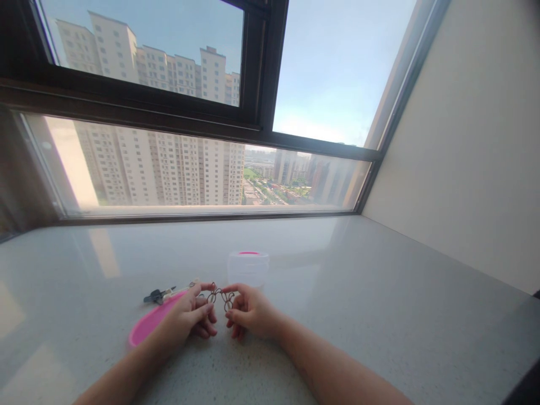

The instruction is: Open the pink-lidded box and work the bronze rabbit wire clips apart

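Note:
Between my hands is a small brown wire piece with several round loops (212,297), held just above the pale countertop. My left hand (190,313) pinches its left loops between thumb and index finger. On the other side my right hand (252,310) pinches the right loops the same way. The thin wire spans the gap between the fingertips; I cannot tell whether it is one piece or two linked ones. Under and beside my left forearm lies a bright pink oval lid or tray (145,331), partly covered by the arm.
A clear plastic tub (248,269) with a pink patch stands just behind my right hand. Small dark grey pieces (156,296) and pale slim ones lie left of my left hand. The speckled countertop (358,292) runs back to a dark-framed window (211,130), with a white wall (472,146) at right.

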Motion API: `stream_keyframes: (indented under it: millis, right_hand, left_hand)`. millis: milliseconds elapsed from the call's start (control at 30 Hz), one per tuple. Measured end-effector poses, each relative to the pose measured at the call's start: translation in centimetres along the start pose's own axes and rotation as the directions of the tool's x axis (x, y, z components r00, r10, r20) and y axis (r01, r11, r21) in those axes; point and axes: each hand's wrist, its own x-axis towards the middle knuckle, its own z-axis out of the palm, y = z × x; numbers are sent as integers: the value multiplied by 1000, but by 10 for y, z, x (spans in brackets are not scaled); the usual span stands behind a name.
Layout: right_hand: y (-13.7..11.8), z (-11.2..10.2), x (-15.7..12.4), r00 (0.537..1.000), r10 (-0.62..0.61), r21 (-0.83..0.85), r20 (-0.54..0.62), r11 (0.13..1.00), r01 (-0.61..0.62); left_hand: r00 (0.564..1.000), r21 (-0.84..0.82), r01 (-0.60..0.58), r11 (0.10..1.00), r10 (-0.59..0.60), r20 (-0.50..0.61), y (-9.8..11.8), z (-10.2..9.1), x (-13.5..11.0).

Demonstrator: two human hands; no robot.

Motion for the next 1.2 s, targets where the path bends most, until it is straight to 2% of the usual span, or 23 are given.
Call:
stream_keyframes:
  millis: [300, 700, 1067, 1200]
  right_hand:
    - [-6, 3, -1, 998, 43, -25, -35, 999, -44]
    - [-1, 0, 0, 1000, -14, -9, -12, 1000, 14]
    - [-2, 0, 0, 1000, 10, -2, -17, 1000, -10]
    - [1, 0, 0, 1000, -5, 9, -17, 1000, 5]
  left_hand:
    - [999, -3, -13, 1000, 14, 36, -5, -3, 3]
    - [999, -6, 6, 1000, -6, 53, -2, -3, 0]
    - [997, -47, 31, 998, -28, 68, -7, -7, 3]
    - [999, -48, 32, 998, -30, 41, -9, -6, 5]
